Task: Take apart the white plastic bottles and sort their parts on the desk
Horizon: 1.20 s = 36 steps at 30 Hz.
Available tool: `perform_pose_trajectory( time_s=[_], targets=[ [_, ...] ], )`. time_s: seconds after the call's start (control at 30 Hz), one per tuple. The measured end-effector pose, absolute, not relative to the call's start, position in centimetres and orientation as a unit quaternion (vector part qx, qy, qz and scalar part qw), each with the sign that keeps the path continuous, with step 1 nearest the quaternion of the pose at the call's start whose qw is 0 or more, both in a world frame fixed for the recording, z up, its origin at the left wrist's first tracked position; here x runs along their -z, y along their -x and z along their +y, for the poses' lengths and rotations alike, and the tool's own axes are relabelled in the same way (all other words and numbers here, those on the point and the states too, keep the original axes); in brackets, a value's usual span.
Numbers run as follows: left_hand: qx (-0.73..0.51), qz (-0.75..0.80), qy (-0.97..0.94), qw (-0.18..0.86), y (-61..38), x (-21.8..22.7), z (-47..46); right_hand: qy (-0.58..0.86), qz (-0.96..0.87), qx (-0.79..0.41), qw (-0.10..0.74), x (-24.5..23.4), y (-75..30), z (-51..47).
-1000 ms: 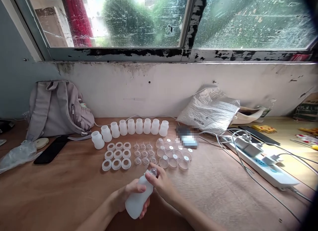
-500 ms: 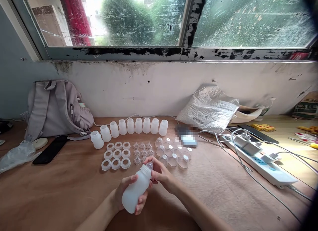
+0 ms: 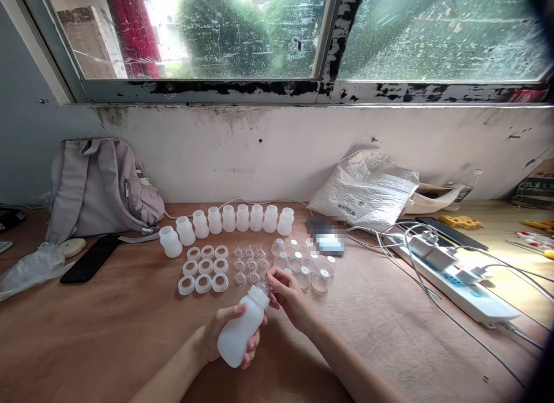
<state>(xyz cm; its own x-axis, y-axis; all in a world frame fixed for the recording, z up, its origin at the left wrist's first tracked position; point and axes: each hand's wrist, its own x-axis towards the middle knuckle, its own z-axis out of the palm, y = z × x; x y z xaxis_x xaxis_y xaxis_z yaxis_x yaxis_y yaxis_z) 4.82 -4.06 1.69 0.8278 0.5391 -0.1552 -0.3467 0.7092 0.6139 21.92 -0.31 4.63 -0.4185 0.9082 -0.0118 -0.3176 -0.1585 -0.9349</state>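
Left hand (image 3: 216, 340) is wrapped around a white bottle (image 3: 240, 332), holding it tilted above the bench (image 3: 108, 334) with its mouth pointing up and to the right. Right hand (image 3: 289, 293), just beside it, has thumb and forefinger pinched on a small clear teat (image 3: 264, 287) at the bottle's mouth. Beyond the left hand lie white rings (image 3: 203, 268), and farther back stands a row of bottles (image 3: 229, 219). Just past the right hand sit clear caps (image 3: 309, 270). Well off to its right lies a power strip (image 3: 459, 290).
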Motion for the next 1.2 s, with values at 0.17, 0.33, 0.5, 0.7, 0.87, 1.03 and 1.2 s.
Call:
perform_pose_trajectory(
  time_s=[0.17, 0.33, 0.5, 0.7, 0.87, 1.03, 1.2],
  targets=[
    [-0.240, 0.168, -0.293, 0.910, -4.82, -1.58, -4.00, 0.309, -0.482, -0.687, 0.448, -4.73, -22.11, -0.18],
    [-0.238, 0.176, -0.295, 0.909, -4.80, -1.49, -3.96, 0.302, -0.484, -0.686, 0.451, -4.76, -22.16, -0.15],
    [-0.244, 0.188, -0.293, 0.905, -4.88, -1.61, -3.93, 0.291, -0.472, -0.693, 0.460, -4.55, -22.30, 0.02],
    [-0.259, 0.197, -0.309, 0.894, -4.95, -1.72, -3.88, 0.272, -0.441, -0.720, 0.461, -4.47, -22.38, 0.03],
    [-0.261, 0.210, -0.319, 0.887, -4.80, -1.82, -3.76, 0.252, -0.438, -0.739, 0.447, -4.53, -22.38, -0.06],
    [-0.273, 0.232, -0.342, 0.869, -4.54, -1.79, -3.62, 0.289, -0.441, -0.730, 0.434, -4.21, -22.15, -0.09],
    [-0.267, 0.263, -0.368, 0.851, -4.22, -2.01, -3.52, 0.312, -0.459, -0.708, 0.437, -4.23, -22.09, -0.10]
  ],
)
